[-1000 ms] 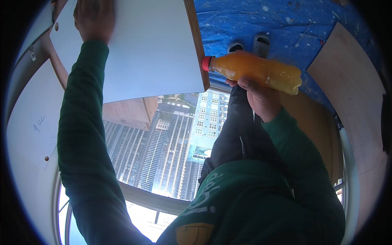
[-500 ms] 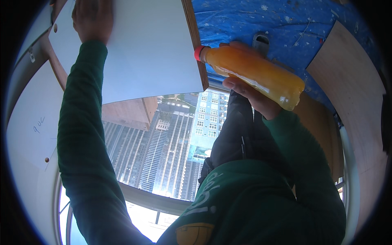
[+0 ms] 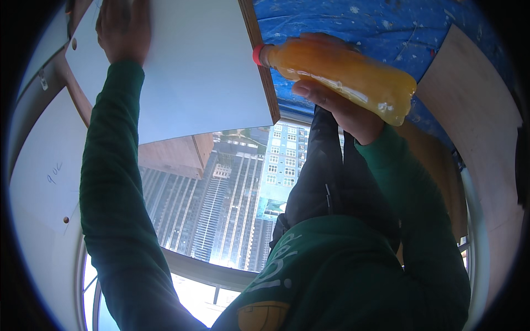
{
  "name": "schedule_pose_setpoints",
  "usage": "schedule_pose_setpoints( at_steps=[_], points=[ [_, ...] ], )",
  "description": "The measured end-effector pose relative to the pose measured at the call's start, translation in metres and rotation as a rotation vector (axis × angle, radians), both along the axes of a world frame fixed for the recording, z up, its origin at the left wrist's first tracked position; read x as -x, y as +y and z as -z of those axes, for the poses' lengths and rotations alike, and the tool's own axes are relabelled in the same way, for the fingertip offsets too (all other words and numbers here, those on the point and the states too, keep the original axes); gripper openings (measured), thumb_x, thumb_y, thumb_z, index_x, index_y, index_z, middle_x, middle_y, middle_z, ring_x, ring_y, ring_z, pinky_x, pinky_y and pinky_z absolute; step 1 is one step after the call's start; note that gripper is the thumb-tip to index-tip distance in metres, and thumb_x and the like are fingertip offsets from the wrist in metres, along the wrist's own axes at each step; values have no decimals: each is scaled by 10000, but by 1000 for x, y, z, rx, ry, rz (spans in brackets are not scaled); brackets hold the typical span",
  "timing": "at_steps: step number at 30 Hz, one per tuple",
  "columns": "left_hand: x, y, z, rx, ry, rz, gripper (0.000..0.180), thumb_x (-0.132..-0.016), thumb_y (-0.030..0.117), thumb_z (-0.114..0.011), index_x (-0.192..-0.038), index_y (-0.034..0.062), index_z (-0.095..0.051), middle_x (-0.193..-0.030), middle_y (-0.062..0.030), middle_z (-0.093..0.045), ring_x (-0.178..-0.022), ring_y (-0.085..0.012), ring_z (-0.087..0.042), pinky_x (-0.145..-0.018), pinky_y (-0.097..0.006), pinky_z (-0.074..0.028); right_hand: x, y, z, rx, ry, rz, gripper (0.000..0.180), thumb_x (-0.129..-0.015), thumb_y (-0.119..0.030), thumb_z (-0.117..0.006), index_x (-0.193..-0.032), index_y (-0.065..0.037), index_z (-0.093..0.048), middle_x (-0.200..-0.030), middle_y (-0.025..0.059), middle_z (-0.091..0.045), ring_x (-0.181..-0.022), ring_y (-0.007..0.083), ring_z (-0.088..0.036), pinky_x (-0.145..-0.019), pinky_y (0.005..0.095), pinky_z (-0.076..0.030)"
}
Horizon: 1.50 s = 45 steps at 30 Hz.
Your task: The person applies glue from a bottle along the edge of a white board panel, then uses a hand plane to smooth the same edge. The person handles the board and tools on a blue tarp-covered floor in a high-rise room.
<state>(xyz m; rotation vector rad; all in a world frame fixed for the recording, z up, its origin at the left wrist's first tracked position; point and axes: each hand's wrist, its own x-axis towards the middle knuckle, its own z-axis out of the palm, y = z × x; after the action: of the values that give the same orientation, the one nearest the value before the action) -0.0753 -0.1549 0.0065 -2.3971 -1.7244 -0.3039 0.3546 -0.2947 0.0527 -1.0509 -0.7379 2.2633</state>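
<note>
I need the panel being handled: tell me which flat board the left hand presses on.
The left hand presses the white panel with a wooden edge, not the bare plywood sheet at right.

The left hand [image 3: 122, 30] loses its fingertips past the top edge; the bottle [image 3: 337, 74] hides most of the right hand [image 3: 345, 110].

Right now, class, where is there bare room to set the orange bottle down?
The flat white board is bare between the left hand and its wooden edge. The right hand holds the orange plastic bottle just beyond that edge.
</note>
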Motion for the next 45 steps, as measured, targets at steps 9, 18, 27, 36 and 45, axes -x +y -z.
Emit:
schedule_pose_setpoints(
  at_steps=[9,18,27,36,45],
  points=[
    [-28,-2,-1,31,-56,-111,709,-978,587,-550,-1497,105,-533,-1581,-200,-449,-1467,-406,-385,-1210,-503,-305,-12,-38,-15,-160,-243,-12,686,-824,-244,-897,-1393,-66,-558,-1348,109,-622,-1233,253,-635,-1071,389,-543],
    [-43,-6,-16,116,-261,-294,756,-970,594,-544,-1514,69,-508,-1587,-203,-440,-1470,-408,-375,-1208,-506,-312,17,23,9,-345,-99,178,546,-892,-188,-831,-1365,-56,-592,-1299,91,-656,-1175,195,-647,-984,335,-557],
    [-54,-4,-23,122,-345,-264,735,-972,542,-576,-1457,-9,-542,-1529,-246,-490,-1356,-438,-507,-1162,-493,-386,7,48,55,-997,-480,77,391,-908,-256,-816,-1210,-32,-709,-1161,92,-738,-1064,177,-715,-901,300,-591],
    [-47,-5,-17,79,-228,-244,693,-984,503,-582,-1432,-25,-552,-1488,-250,-529,-1340,-433,-519,-1152,-475,-393,-1,1,14,-179,-119,119,493,-864,-182,-859,-1288,-49,-646,-1238,104,-696,-1141,218,-678,-973,357,-582],
    [-44,-9,-19,128,-221,-294,757,-974,590,-523,-1501,47,-507,-1579,-209,-443,-1452,-415,-385,-1200,-502,-321,-13,-57,0,-74,-155,67,642,-824,-178,-896,-1371,-77,-574,-1268,94,-657,-1174,220,-660,-1016,364,-570]
  ],
)
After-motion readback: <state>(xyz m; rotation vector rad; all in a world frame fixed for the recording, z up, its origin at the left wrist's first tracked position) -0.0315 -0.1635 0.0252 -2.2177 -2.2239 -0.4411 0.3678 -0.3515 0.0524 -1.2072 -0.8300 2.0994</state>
